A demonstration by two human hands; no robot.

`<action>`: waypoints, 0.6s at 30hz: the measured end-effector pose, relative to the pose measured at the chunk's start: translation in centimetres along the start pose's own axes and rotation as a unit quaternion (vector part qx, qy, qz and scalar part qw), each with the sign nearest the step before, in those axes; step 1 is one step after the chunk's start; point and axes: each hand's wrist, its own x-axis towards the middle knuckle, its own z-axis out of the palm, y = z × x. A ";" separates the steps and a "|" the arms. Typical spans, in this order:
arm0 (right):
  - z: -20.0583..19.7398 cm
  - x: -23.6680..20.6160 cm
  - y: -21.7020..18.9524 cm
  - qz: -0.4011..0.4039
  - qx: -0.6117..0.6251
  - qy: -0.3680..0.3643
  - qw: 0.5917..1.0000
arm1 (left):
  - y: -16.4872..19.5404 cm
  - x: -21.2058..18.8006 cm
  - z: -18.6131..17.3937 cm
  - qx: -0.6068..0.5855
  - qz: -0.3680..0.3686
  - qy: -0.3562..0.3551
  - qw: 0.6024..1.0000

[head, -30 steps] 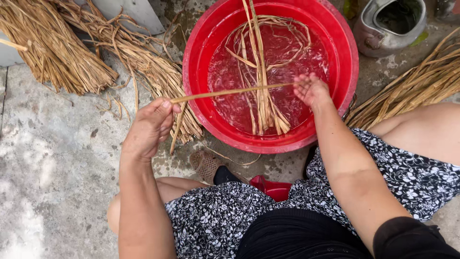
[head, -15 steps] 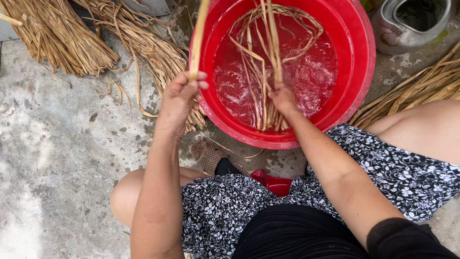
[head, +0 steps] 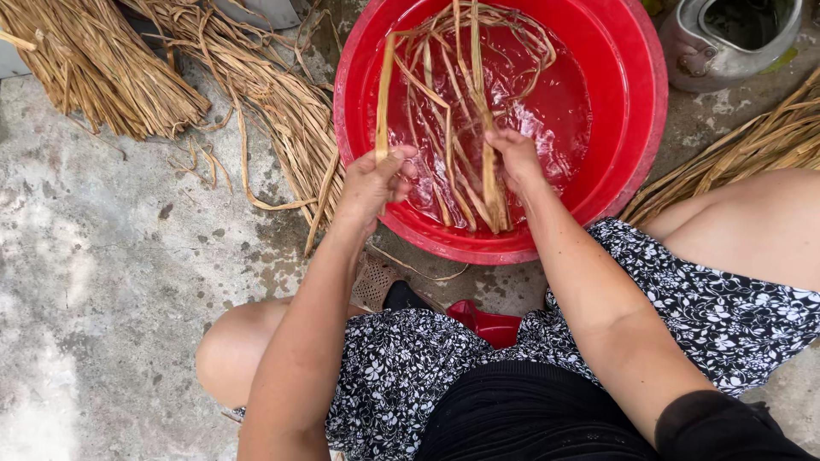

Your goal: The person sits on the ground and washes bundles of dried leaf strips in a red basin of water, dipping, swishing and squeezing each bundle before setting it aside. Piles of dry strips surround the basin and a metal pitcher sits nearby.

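Nearest the camera, a black waistband and a black-and-white flowered skirt (head: 683, 299) fill the bottom of the view, running off the lower and right edges; a small red object (head: 487, 324) pokes out between the knees, mostly covered by the cloth, so its kind is unclear. Both forearms reach forward over the near rim of a red plastic basin (head: 632, 111), whose far edge is cut off at the top.

The left hand (head: 376, 181) is closed around one flat dried reed strip (head: 383, 94), which stands up from the fist over the water. The right hand (head: 512, 155) is curled about a second strip (head: 487, 166); its fingertips are turned away, so how tightly it grips cannot be told. More strips lie tangled in the shallow water (head: 555, 111), their lower ends blurred by ripples.

Beyond, on the concrete ground (head: 85, 256), bundles of dried reeds (head: 111, 77) lie left of the basin and another bundle (head: 752, 145) at right, both cropped. A metal kettle (head: 726, 38) sits partly out of frame.
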 end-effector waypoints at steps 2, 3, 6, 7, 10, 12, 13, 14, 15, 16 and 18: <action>1.1 -0.9 -1.6 -0.053 0.076 -0.080 0.992 | -1.8 1.2 1.0 0.069 0.060 0.004 0.996; 1.9 -1.5 -2.6 -0.080 0.114 -0.121 0.983 | -2.5 1.8 1.5 0.137 0.121 0.003 0.983; 3.8 -4.3 -4.5 -0.167 0.102 -0.144 0.970 | -4.3 3.2 2.9 0.153 0.047 -0.027 0.987; 4.5 -5.1 -5.0 -0.177 0.093 -0.128 0.971 | -4.5 3.6 3.2 0.127 -0.017 -0.043 0.991; 6.4 -7.5 -5.1 -0.165 0.064 -0.107 0.978 | -4.6 4.0 3.9 0.186 0.007 -0.034 0.982; 7.6 -8.7 -4.3 -0.094 0.045 -0.135 0.985 | -4.1 3.5 4.3 0.249 0.044 -0.003 0.967; 7.9 -8.9 -3.8 -0.078 0.026 -0.129 0.988 | -3.7 3.0 4.5 0.279 0.064 0.014 0.958; 8.1 -9.0 -3.4 -0.061 0.006 -0.124 0.990 | -3.2 2.3 4.9 0.295 0.013 0.019 0.955; 8.0 -8.8 -3.0 -0.044 -0.014 -0.119 0.992 | -2.8 1.4 5.3 0.309 -0.038 0.025 0.950; 7.7 -8.3 -2.8 -0.025 -0.012 -0.111 0.993 | -2.4 0.3 5.5 0.324 -0.089 0.031 0.941; 5.8 -6.6 -2.6 0.014 -0.006 -0.092 0.996 | -1.3 -1.6 5.9 0.378 -0.060 0.013 0.924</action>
